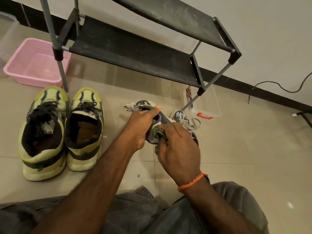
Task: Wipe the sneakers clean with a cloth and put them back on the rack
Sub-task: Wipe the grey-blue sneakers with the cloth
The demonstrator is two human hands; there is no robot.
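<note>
Wiping under way, low on the floor in front of the rack (135, 53).

Our left hand (141, 127) grips a grey-and-white sneaker (162, 119) by its collar, thumb over the top, shoe lifted and tilted with the toe pointing away. Our right hand (179, 149) holds a bunched, dirty-looking cloth (159, 132), fingers curled round it, and presses it against the near, heel end of that shoe. Its mate (181, 116) sits on the tiles just right of the held one, laces loose, partly hidden by our right hand.

To the left, the pair of yellow-green sneakers (62, 130) stands side by side on the floor, heels toward us. Their soles look scuffed; we cannot tell whether they have been wiped.

Both rack shelves in view carry no shoes, so nothing is back in place yet. We judge the task at an early to middle stage: one shoe in hand, at least its mate to do, possibly the yellow pair too, then all four onto the rack.

A pink basket (20, 71) sits far left; a clear plastic box (211, 105) lies by the rack's right leg.
</note>
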